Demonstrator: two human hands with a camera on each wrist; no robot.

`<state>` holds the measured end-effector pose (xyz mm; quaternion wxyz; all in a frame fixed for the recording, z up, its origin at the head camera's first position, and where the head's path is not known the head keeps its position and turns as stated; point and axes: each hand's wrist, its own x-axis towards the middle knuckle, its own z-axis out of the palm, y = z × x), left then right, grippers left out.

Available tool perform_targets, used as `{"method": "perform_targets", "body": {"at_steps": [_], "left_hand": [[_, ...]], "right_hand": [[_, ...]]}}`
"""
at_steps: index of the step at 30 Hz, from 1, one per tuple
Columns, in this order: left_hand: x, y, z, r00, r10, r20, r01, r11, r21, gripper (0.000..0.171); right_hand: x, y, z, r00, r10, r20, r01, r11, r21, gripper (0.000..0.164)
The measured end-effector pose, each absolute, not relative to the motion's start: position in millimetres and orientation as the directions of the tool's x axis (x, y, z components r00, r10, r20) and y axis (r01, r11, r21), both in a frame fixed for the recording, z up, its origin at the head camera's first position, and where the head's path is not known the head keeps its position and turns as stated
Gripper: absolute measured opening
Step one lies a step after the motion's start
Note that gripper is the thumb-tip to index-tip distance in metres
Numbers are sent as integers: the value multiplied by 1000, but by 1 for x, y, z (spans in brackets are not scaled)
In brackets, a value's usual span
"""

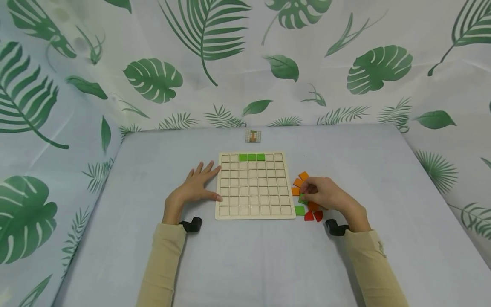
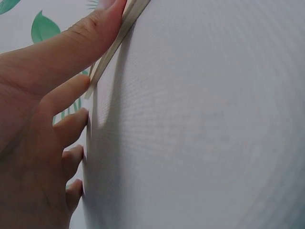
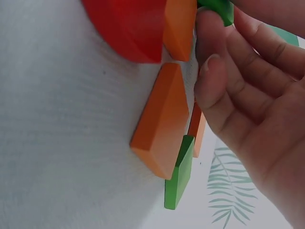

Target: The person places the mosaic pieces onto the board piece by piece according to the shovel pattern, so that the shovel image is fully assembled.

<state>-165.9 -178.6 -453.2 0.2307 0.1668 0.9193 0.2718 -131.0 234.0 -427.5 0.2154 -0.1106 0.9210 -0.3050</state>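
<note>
A pale wooden grid board [image 1: 235, 187] lies flat on the table, with three green square tiles [image 1: 251, 157] side by side in its top row. My left hand [image 1: 195, 185] is spread at the board's left side; its thumb rests on the edge and the index fingertip is right at the rim. The left wrist view shows this thumb [image 2: 90, 33] against the board's side. Off the board's right side, my right hand [image 1: 326, 194] pinches a green tile [image 3: 221, 9] between thumb and fingers, just above the loose pieces.
Orange tiles [image 1: 304, 175], another green tile [image 1: 299, 210] and red rounded pieces [image 1: 309, 216] lie along the board's right edge. A small patterned card [image 1: 253, 136] sits behind the board. Leaf-printed cloth [image 1: 238, 85] hangs at the back and sides.
</note>
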Motion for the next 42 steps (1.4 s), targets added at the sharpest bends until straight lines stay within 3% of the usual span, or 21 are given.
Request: {"method": "perform_targets", "body": {"at_steps": [19, 42], "left_hand": [[-167, -178, -451, -842, 430, -325, 179, 791, 585, 109], [-165, -176, -452, -837, 433, -336, 186, 801, 569, 110]], "right_hand": [[-133, 233, -428, -909, -374, -184, -133, 679, -722, 17], [-147, 212, -428, -951, -282, -130, -83, 634, -769, 29]]}}
